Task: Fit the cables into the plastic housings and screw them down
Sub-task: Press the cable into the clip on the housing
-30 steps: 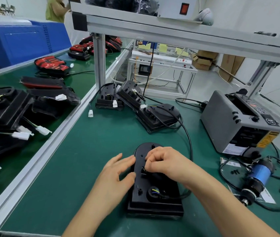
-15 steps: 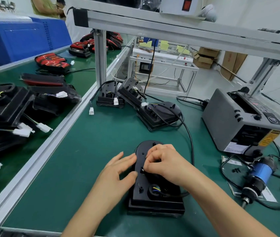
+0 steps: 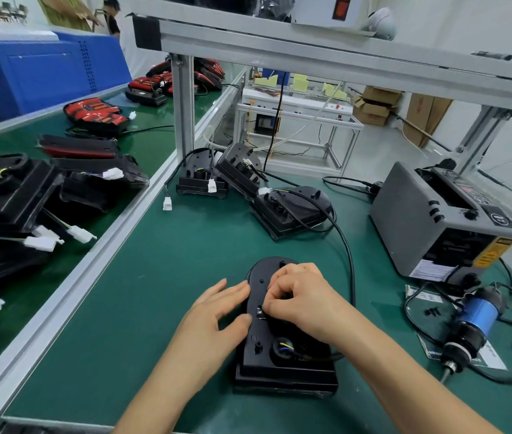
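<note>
Green matting [image 3: 154, 308] covers the bench, with an aluminium frame post [image 3: 182, 104] rising beyond the hands and a white workshop floor behind it.

Head view: a black plastic housing [image 3: 267, 349] lies flat on the mat directly under both hands, its rounded end pointing away from the person. The left hand [image 3: 214, 317] is relaxed and open, with straight fingers resting against the housing's left edge and the thumb pressed to its side. The right hand [image 3: 301, 296] sits on top of the housing with its fingers curled, the fingertips pinching a small dark part [image 3: 260, 311] on the upper face; what that part is cannot be made out. Just nearer than the right hand, coloured wires pass through a round grommet [image 3: 282, 347] in the housing. A black cable [image 3: 347, 255] curves away past the right wrist.

Beyond the hands stand three more housings [image 3: 289, 211], one trailing a white connector [image 3: 167, 203]. To the right of the right hand sits a grey tape dispenser [image 3: 436, 220], and nearer, a blue electric screwdriver [image 3: 470, 324] lies beside a few black screws [image 3: 432, 311]. Left of the left hand, past an aluminium rail [image 3: 91, 261], a green conveyor [image 3: 142, 145] carries further black and red units [image 3: 7, 195].
</note>
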Demonstrator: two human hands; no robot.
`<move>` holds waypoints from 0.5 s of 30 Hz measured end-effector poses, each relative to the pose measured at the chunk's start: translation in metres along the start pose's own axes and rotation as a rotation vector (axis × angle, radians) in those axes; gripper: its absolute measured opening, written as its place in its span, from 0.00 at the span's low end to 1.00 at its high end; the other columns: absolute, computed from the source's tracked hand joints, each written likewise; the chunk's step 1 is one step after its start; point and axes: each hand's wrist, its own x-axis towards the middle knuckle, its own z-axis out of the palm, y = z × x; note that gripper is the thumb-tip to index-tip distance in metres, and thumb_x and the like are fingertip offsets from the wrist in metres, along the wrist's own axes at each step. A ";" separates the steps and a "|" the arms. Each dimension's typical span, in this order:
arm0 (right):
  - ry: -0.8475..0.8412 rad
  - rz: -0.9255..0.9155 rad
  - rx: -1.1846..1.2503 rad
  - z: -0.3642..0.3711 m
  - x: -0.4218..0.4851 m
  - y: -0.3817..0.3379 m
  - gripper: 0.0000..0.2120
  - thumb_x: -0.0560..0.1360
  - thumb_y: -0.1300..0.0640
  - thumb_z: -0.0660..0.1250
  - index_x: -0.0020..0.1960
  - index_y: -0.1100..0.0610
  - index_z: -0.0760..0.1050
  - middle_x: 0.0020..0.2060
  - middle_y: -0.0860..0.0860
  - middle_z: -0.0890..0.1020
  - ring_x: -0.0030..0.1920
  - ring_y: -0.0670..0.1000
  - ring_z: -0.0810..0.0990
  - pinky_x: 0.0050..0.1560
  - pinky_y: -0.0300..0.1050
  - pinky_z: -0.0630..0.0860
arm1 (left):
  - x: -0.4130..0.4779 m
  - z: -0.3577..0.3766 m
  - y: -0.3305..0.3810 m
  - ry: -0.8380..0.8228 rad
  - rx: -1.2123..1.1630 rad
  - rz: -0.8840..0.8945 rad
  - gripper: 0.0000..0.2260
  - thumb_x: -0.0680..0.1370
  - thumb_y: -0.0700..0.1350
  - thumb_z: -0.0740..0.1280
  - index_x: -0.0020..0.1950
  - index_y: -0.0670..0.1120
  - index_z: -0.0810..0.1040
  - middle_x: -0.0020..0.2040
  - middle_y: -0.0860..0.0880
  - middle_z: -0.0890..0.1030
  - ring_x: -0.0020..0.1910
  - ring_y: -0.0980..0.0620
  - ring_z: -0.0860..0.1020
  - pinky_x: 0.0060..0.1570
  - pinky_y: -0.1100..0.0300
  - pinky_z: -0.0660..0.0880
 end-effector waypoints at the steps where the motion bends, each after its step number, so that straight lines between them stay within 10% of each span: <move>1: 0.000 -0.002 -0.008 0.000 0.000 0.000 0.05 0.70 0.55 0.70 0.36 0.49 0.81 0.43 0.38 0.75 0.57 0.41 0.64 0.66 0.47 0.62 | 0.000 0.000 0.000 0.007 0.001 0.001 0.20 0.77 0.43 0.67 0.68 0.57 0.72 0.60 0.76 0.66 0.64 0.82 0.52 0.57 0.86 0.50; 7: 0.004 -0.012 -0.054 -0.001 -0.002 -0.003 0.04 0.71 0.55 0.69 0.38 0.50 0.81 0.44 0.39 0.74 0.59 0.43 0.64 0.65 0.47 0.64 | -0.002 0.001 0.002 0.051 0.026 0.019 0.19 0.77 0.44 0.67 0.67 0.58 0.73 0.59 0.76 0.66 0.67 0.78 0.54 0.59 0.84 0.50; 11: 0.009 -0.020 -0.090 -0.001 -0.002 -0.005 0.05 0.71 0.54 0.69 0.37 0.48 0.79 0.43 0.38 0.73 0.60 0.44 0.64 0.65 0.48 0.64 | -0.009 0.001 0.011 0.162 0.136 0.114 0.16 0.76 0.42 0.69 0.60 0.59 0.78 0.59 0.70 0.73 0.69 0.66 0.63 0.68 0.62 0.62; 15: 0.015 -0.031 -0.108 -0.001 -0.003 -0.004 0.04 0.72 0.54 0.69 0.40 0.51 0.81 0.46 0.39 0.74 0.60 0.45 0.64 0.64 0.49 0.64 | -0.019 0.002 0.020 0.257 0.465 0.399 0.13 0.70 0.41 0.62 0.44 0.53 0.85 0.52 0.54 0.83 0.58 0.44 0.76 0.49 0.48 0.74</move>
